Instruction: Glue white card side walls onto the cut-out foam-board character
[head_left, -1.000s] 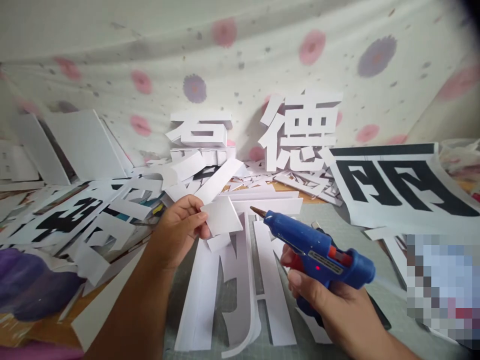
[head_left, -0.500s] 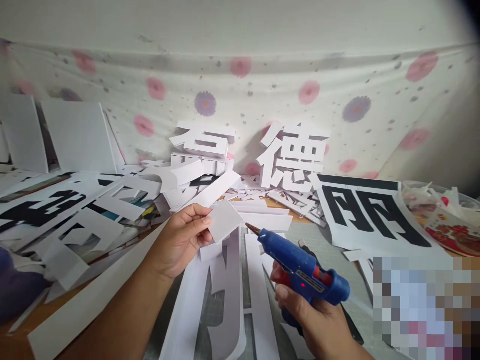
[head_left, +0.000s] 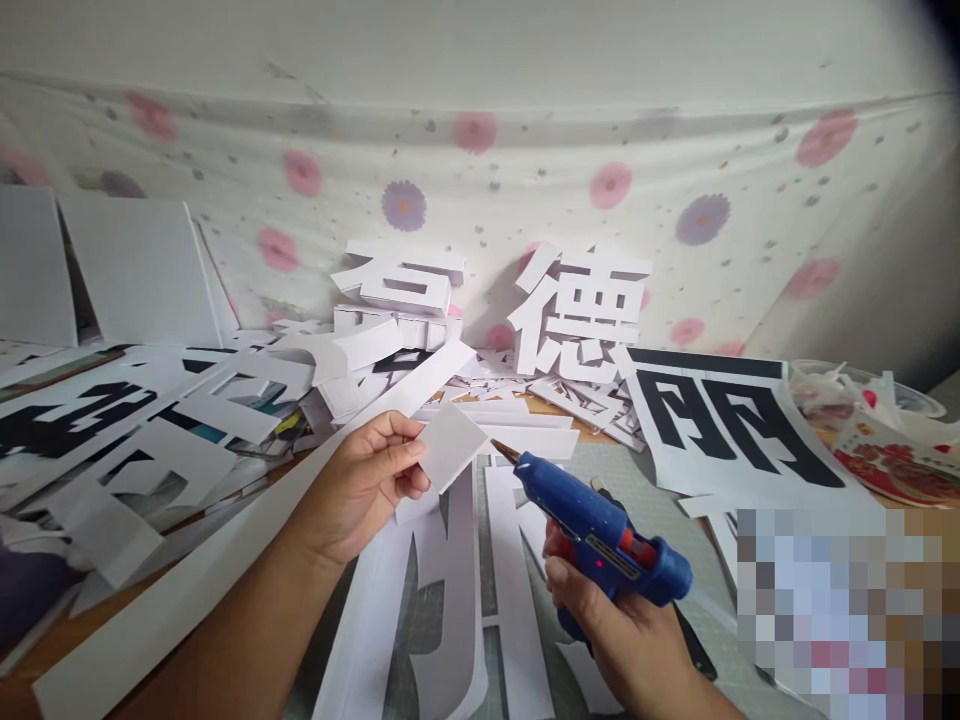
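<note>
Right hand clenched on blue glue gun, long axis running up-left so its nozzle sits just beside the lower right edge of the small white card pinched in left hand fingers, white cut-out characters standing beyond.

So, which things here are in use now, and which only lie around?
In use:
- left hand holding white card
- right hand holding glue gun

Lying around:
- standing white characters
- printed sheet
- long strip
- white boards
</note>
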